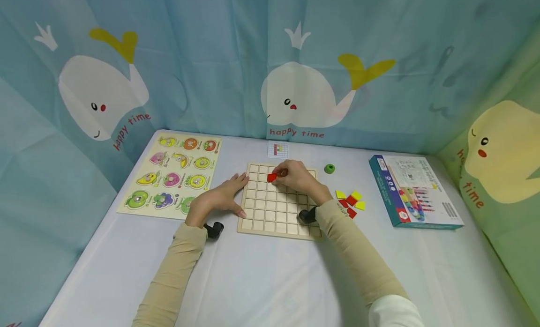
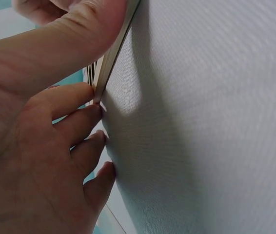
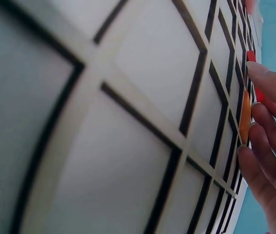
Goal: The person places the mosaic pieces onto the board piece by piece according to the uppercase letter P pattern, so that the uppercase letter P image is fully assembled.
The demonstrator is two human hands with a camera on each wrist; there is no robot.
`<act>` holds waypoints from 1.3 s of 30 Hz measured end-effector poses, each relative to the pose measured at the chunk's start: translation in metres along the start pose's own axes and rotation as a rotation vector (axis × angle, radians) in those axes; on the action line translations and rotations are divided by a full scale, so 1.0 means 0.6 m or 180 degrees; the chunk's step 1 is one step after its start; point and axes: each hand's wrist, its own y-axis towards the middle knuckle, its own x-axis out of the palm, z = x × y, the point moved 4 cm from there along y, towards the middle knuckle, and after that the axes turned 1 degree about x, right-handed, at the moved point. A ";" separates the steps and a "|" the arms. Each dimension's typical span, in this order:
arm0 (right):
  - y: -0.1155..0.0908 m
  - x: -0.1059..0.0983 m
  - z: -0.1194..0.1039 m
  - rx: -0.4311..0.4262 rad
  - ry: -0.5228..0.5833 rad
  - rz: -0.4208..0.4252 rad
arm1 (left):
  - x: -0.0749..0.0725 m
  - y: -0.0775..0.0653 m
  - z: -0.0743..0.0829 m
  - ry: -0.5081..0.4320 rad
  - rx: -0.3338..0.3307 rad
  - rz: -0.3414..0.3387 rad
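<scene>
A pale wooden grid board (image 1: 270,214) lies on the table between both hands. My right hand (image 1: 297,177) is over its upper part and pinches a red tile (image 1: 272,177) between thumb and fingers, close over the squares. In the right wrist view an orange piece (image 3: 246,117) shows beside the fingertips, low against the grid. My left hand (image 1: 221,196) rests at the board's left side with its fingers spread. Its thumb (image 2: 99,24) lies along the board's edge, and the other fingertips reach the edge and the cloth beyond.
Several red and yellow tiles (image 1: 351,200) lie loose right of the board, near a green bead (image 1: 329,168). A small pattern card (image 1: 278,149) is behind the board. A fruit puzzle board (image 1: 168,177) lies left, a flat box (image 1: 415,191) right. Curtains (image 1: 211,83) enclose the table.
</scene>
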 end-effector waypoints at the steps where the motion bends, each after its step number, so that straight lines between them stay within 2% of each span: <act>1: 0.000 0.000 0.000 -0.0004 -0.0003 0.0011 | 0.000 0.000 0.000 -0.0001 -0.0007 0.0000; 12: -0.002 0.003 0.005 0.0021 -0.0056 -0.0045 | 0.001 -0.002 0.002 0.0005 -0.0023 0.0000; 19: -0.014 -0.002 0.010 0.0027 0.0109 -0.0024 | 0.004 0.004 -0.002 0.0005 -0.0004 0.0012; 25: -0.034 -0.019 0.015 -0.0080 0.0053 0.0038 | 0.000 -0.001 0.002 0.0028 -0.0014 0.0018; 39: -0.105 -0.072 0.045 0.0004 0.0004 0.0212 | 0.001 0.000 0.002 -0.0002 0.0006 0.0005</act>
